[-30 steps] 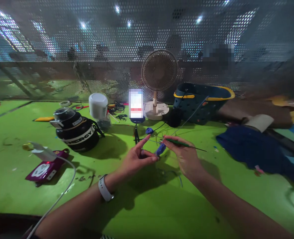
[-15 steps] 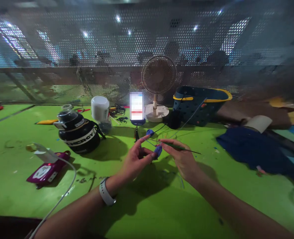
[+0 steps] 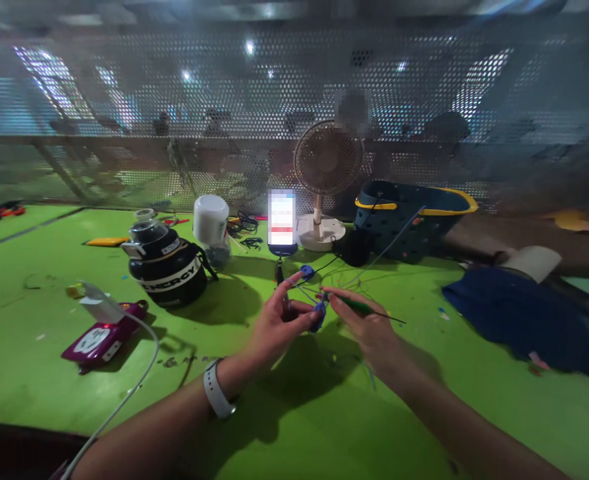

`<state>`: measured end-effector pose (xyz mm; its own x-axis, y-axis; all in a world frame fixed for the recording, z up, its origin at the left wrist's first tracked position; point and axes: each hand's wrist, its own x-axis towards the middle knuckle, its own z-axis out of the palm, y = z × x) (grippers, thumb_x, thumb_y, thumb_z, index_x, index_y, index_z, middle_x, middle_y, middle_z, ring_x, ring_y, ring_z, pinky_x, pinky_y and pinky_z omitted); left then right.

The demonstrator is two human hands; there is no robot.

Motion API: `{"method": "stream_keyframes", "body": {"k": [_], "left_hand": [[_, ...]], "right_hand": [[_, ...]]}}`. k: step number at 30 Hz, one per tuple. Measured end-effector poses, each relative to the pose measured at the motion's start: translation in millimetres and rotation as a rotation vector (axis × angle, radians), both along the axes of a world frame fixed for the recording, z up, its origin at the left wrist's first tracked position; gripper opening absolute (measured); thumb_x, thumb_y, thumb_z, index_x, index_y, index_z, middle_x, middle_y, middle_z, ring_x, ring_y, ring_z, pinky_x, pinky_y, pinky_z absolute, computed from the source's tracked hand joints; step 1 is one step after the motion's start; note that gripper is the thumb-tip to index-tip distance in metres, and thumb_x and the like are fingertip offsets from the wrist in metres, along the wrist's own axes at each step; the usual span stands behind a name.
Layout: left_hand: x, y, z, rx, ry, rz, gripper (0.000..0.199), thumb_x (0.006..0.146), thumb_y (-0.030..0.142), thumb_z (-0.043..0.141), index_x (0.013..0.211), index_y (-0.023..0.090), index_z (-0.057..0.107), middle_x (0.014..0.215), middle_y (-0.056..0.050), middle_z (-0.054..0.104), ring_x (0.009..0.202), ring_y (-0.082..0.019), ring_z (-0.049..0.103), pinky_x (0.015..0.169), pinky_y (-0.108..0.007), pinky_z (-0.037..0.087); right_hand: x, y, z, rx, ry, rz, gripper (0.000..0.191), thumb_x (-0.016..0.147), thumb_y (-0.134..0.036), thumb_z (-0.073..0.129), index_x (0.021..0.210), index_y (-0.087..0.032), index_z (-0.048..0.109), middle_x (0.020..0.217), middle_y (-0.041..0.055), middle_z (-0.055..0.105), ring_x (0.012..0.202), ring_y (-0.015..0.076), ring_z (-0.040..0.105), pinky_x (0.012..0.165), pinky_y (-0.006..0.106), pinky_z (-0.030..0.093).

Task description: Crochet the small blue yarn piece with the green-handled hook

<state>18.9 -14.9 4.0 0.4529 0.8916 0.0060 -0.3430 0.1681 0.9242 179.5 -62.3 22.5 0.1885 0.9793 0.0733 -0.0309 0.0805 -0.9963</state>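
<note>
Between thumb and fingers, my left hand point(image 3: 279, 327) pinches a small blue-purple crochet piece point(image 3: 318, 316), its index finger raised with yarn running over it. My right hand point(image 3: 374, 330) grips a crochet hook point(image 3: 357, 305) with a green handle, the tip at the top of the piece. The hook's thin rear end sticks out to the right past the fingers. Just beyond my left fingertips lies another small blue piece point(image 3: 306, 271) on the green table point(image 3: 284, 433). A black ball of yarn point(image 3: 357, 247) sits farther back, with a dark strand leading toward the hands.
Ahead stand a lit phone point(image 3: 281, 220) on a stand, a fan point(image 3: 328, 159) and a dark basket point(image 3: 399, 227) with a yellow rim. To the left are a black bottle point(image 3: 169, 273), a white container point(image 3: 211, 220) and a purple power strip point(image 3: 105, 337). Dark blue cloth point(image 3: 514, 313) lies right.
The whole view has shifted, so things appear slightly farther right and mostly lower. My right hand and the hook have tilted a little at the piece; both hands keep their holds.
</note>
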Motion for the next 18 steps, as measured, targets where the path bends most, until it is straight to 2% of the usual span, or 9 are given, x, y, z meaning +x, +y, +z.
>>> {"method": "stream_keyframes", "body": {"k": [6,10,13,15,18], "left_hand": [[-0.7,0.4,0.3,-0.018,-0.036,-0.019,0.086,0.071,0.020,0.082,0.144,0.016,0.037,0.082,-0.004,0.074,0.075,-0.014,0.067,0.076,-0.030,0.053],[-0.9,1.1,-1.4,-0.003,-0.057,-0.017,0.081,0.073,0.021,0.081,0.142,0.016,0.040,0.084,-0.004,0.074,0.078,-0.015,0.067,0.077,-0.031,0.053],[-0.7,1.8,-3.6,0.007,-0.076,-0.013,0.082,0.072,0.021,0.082,0.142,0.016,0.040,0.082,-0.003,0.073,0.076,-0.015,0.066,0.074,-0.029,0.052],[-0.4,1.7,-4.0,0.022,-0.078,-0.009,0.091,0.071,0.021,0.082,0.147,0.017,0.033,0.077,-0.001,0.072,0.071,-0.013,0.065,0.069,-0.027,0.050],[-0.1,0.2,-1.8,0.057,-0.086,-0.002,0.108,0.071,0.020,0.082,0.155,0.021,0.014,0.072,0.001,0.070,0.065,-0.011,0.062,0.064,-0.025,0.047]], "right_hand": [[0.9,1.6,-4.3,0.006,-0.050,-0.001,0.024,0.076,-0.043,0.075,0.096,-0.029,0.078,0.106,0.0036,0.077,0.096,0.0243,0.071,0.084,0.042,0.057],[0.8,3.7,-12.7,0.036,-0.066,0.009,0.023,0.077,-0.042,0.075,0.096,-0.030,0.078,0.104,0.0035,0.077,0.101,0.0250,0.070,0.092,0.044,0.054],[-1.1,2.2,-13.2,0.088,-0.153,-0.024,0.020,0.078,-0.041,0.074,0.094,-0.030,0.079,0.105,0.0034,0.077,0.102,0.0252,0.069,0.097,0.045,0.051],[-2.6,0.0,-10.5,0.096,-0.206,-0.060,0.020,0.079,-0.041,0.073,0.095,-0.030,0.078,0.104,0.0035,0.077,0.102,0.0256,0.069,0.099,0.047,0.049],[-4.3,-2.6,-6.2,0.109,-0.247,-0.098,0.020,0.080,-0.040,0.071,0.095,-0.030,0.078,0.104,0.0036,0.077,0.102,0.0256,0.068,0.100,0.048,0.048]]}}
